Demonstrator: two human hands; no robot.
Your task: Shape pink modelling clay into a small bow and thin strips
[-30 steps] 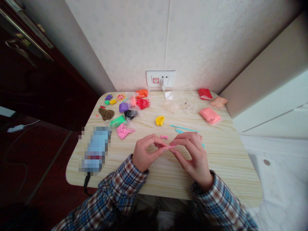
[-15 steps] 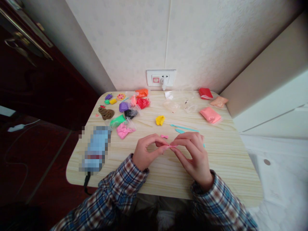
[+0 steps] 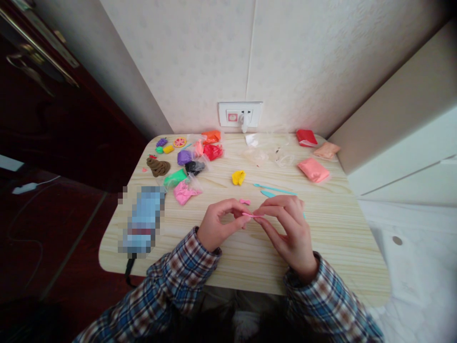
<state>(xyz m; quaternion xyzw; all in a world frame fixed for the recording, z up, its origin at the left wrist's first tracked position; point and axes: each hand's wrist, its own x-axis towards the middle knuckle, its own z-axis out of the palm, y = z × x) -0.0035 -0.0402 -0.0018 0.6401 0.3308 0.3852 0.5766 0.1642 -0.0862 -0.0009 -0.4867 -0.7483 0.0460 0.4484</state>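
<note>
My left hand (image 3: 218,225) and my right hand (image 3: 287,229) meet above the middle of a light wooden table (image 3: 332,238). Both pinch a thin strip of pink clay (image 3: 251,215) between thumb and fingertips, the left at one end and the right at the other. A small pink clay bow (image 3: 244,201) lies on the table just beyond my fingers. Two teal modelling tools (image 3: 274,190) lie behind my right hand, and a yellow clay lump (image 3: 237,177) sits farther back.
Several bags and lumps of coloured clay (image 3: 189,164) crowd the back left, with a brown clay figure (image 3: 157,166). Pink and red packets (image 3: 313,169) lie back right. A blurred blue object (image 3: 142,220) lies at the left edge. A wall socket (image 3: 240,114) is behind.
The hands have stayed in place, with small finger movements working the pink strip. The view has shifted slightly.
</note>
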